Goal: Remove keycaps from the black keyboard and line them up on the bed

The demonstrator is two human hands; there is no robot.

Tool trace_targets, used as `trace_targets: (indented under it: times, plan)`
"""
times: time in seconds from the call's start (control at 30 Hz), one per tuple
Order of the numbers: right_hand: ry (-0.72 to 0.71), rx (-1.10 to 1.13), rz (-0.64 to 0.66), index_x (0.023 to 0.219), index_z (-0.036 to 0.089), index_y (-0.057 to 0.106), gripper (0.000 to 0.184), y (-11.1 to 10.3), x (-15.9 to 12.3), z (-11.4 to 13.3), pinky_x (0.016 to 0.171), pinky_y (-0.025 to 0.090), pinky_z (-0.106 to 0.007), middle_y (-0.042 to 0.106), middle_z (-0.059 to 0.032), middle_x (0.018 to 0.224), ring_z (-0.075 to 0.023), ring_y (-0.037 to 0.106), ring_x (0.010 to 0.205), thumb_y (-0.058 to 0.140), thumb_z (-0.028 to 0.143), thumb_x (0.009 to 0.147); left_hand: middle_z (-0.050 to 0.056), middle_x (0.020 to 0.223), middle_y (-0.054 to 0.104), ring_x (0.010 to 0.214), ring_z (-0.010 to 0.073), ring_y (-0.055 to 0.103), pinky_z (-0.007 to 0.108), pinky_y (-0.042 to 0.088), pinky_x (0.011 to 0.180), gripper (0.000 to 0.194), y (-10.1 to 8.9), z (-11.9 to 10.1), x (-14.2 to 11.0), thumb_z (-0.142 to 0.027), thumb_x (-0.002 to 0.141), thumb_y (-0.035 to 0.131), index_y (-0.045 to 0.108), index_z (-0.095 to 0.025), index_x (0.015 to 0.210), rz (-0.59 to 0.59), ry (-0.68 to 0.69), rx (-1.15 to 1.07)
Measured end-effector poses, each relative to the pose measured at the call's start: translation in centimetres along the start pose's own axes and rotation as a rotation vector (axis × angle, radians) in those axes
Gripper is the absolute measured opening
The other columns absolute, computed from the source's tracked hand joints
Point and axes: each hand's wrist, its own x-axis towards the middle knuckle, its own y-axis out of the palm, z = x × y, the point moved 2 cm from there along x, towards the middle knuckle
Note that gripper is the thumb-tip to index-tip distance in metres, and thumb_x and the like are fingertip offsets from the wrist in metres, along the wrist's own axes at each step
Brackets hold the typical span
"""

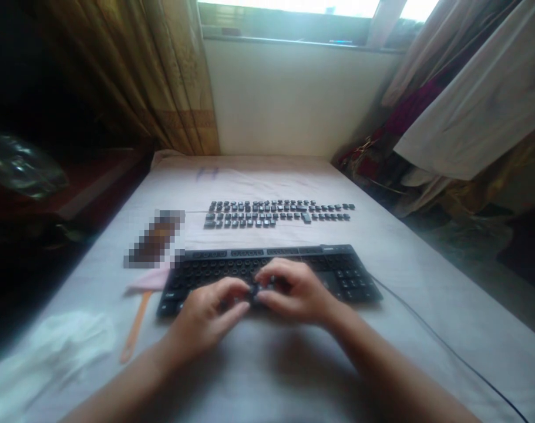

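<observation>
Left hand (pixel 212 311), thumb and index nearly closed, meets the right hand (pixel 296 291), curled much the same, over the front middle of the black keyboard (pixel 350 273) — likely for close fingertip work; too blurred to tell whether either grips anything. Loose keycaps (pixel 235 207) sit in rows behind, probably to keep their order. Around, left to right: crumpled white cloth (pixel 71 338), orange-handled tool (pixel 136 329) near the keyboard's left edge, pixelated object (pixel 156 238), cable (pixel 438 332) trailing right — all off the keys. Only the hands block its middle.
</observation>
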Motion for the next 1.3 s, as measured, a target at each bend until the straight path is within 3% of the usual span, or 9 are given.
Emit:
trace_targets:
  times: [0.1, 0.53, 0.7, 0.8, 0.9, 0.97, 1.13, 1.3]
  plan:
    - [-0.061, -0.048, 0.074, 0.093, 0.017, 0.069, 0.016, 0.9, -0.3, 0.0, 0.064, 0.051, -0.023, 0.073, -0.0058, 0.082, -0.0149, 0.067, 0.07, 0.073, 0.027, 0.082, -0.005, 0.073, 0.07, 0.058, 0.0118, 0.063, 0.022, 0.05, 0.063, 0.013, 0.0, 0.1, 0.0, -0.025, 0.086, 0.064, 0.068, -0.023, 0.098, -0.016, -0.012, 0.008]
    - [-0.068, -0.143, 0.08, 0.094, 0.015, 0.073, 0.012, 1.8, -0.4, -0.6, 0.062, 0.054, -0.023, 0.075, -0.0075, 0.08, -0.0164, 0.071, 0.068, 0.071, 0.021, 0.083, -0.002, 0.088, 0.077, 0.074, 0.0144, 0.073, 0.022, 0.055, 0.067, 0.018, 0.1, 0.8, -0.1, -0.022, 0.087, 0.064, 0.068, -0.024, 0.104, -0.04, 0.041, -0.045]
    - [-0.043, -0.171, 0.011, 0.094, 0.015, 0.075, 0.014, 0.2, 0.1, -0.7, 0.062, 0.054, -0.024, 0.074, -0.0075, 0.08, -0.0157, 0.069, 0.066, 0.069, 0.021, 0.083, -0.001, 0.087, 0.074, 0.074, 0.0139, 0.071, 0.023, 0.057, 0.07, 0.023, -0.4, 1.5, -0.1, -0.021, 0.089, 0.063, 0.063, -0.024, 0.113, -0.13, 0.168, 0.097]
    - [0.091, -0.235, -0.087, 0.095, 0.017, 0.076, 0.016, -2.8, 1.4, -2.2, 0.065, 0.054, -0.025, 0.073, -0.0051, 0.077, -0.0155, 0.067, 0.067, 0.067, 0.025, 0.085, 0.002, 0.089, 0.074, 0.081, 0.0168, 0.072, 0.027, 0.058, 0.073, 0.021, -1.0, 1.9, 0.1, -0.018, 0.091, 0.059, 0.064, -0.022, 0.112, -0.234, 0.342, 0.259]
    - [0.397, -0.367, -0.157, 0.097, 0.02, 0.078, 0.021, -5.9, 3.4, -5.5, 0.066, 0.053, -0.028, 0.073, -0.0036, 0.076, -0.0174, 0.067, 0.069, 0.07, 0.029, 0.081, 0.005, 0.093, 0.076, 0.089, 0.0208, 0.072, 0.034, 0.059, 0.081, 0.019, -1.1, 2.2, 0.3, -0.018, 0.092, 0.057, 0.065, -0.02, 0.109, -0.279, 0.448, 0.397]
    - [0.485, -0.415, -0.182, 0.097, 0.017, 0.079, 0.023, -7.2, 4.7, -7.9, 0.064, 0.052, -0.029, 0.075, -0.0054, 0.075, -0.0188, 0.067, 0.067, 0.07, 0.029, 0.081, 0.005, 0.093, 0.077, 0.091, 0.0218, 0.072, 0.036, 0.059, 0.083, 0.02, -1.0, 2.4, 0.3, -0.017, 0.091, 0.056, 0.066, -0.019, 0.108, -0.281, 0.491, 0.455]
    - [0.621, -0.46, -0.131, 0.089, 0.02, 0.081, 0.016, -7.2, 6.8, -12.0, 0.068, 0.053, -0.028, 0.078, -0.0042, 0.075, -0.0198, 0.071, 0.07, 0.073, 0.027, 0.077, 0.003, 0.09, 0.078, 0.089, 0.0208, 0.073, 0.034, 0.059, 0.086, 0.019, -0.8, 2.9, 0.1, -0.019, 0.091, 0.055, 0.068, -0.02, 0.106, -0.29, 0.562, 0.525]
    - [0.697, -0.479, -0.084, 0.095, 0.023, 0.081, 0.019, -6.3, 6.8, -12.4, 0.077, 0.053, -0.028, 0.08, -0.0043, 0.091, -0.0209, 0.073, 0.085, 0.073, 0.025, 0.078, 0.003, 0.094, 0.078, 0.092, 0.0204, 0.073, 0.033, 0.058, 0.09, 0.021, -0.7, 3.6, -0.1, -0.019, 0.091, 0.056, 0.068, -0.022, 0.109, -0.266, 0.535, 0.503]
